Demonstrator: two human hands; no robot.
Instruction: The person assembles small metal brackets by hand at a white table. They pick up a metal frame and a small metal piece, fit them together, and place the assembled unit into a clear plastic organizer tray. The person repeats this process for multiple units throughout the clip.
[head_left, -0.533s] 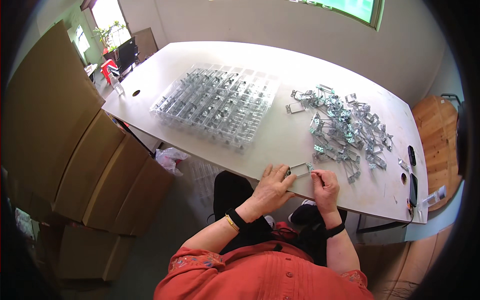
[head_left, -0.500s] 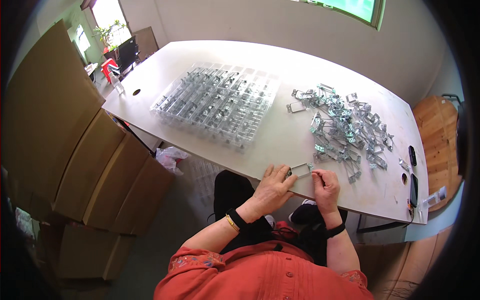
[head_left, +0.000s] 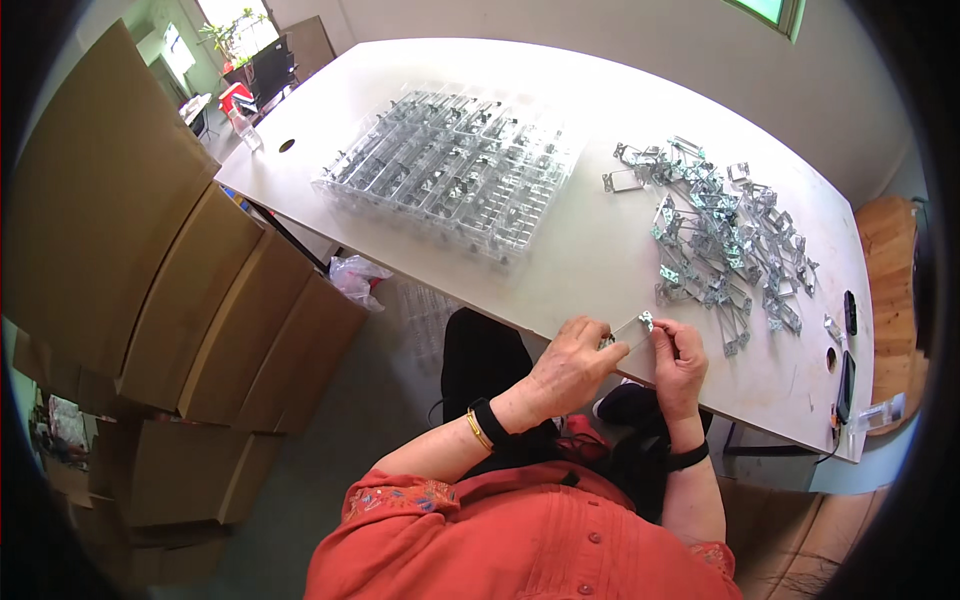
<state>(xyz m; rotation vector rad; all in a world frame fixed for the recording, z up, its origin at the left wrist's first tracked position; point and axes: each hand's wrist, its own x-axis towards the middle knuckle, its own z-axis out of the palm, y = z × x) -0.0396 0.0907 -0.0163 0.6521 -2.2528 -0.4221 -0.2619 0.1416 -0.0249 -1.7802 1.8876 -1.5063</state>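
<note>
A small metal frame part (head_left: 630, 328), with thin side bars and a plate-like end, is held at the table's near edge between both hands. My left hand (head_left: 572, 368) is closed on its left end, thumb and fingers hiding that end. My right hand (head_left: 681, 362) is pinched at the right end, fingertips touching the end plate. Beyond the right hand lies a loose heap of similar metal frame parts (head_left: 715, 235). To the far left, a clear plastic tray (head_left: 440, 180) with long compartments holds many metal parts in rows.
The white table (head_left: 590, 255) has dark round holes near its corners. A black phone (head_left: 847, 385), a small black object (head_left: 850, 312) and a clear plastic bottle (head_left: 880, 412) lie at the right edge. Cardboard boxes (head_left: 180, 310) stack up at left. A plastic bag (head_left: 355, 280) is below the table.
The metal frame part has been lifted and tilted, its right end raised off the table. Both hands still hold it. The whole view has shifted slightly.
</note>
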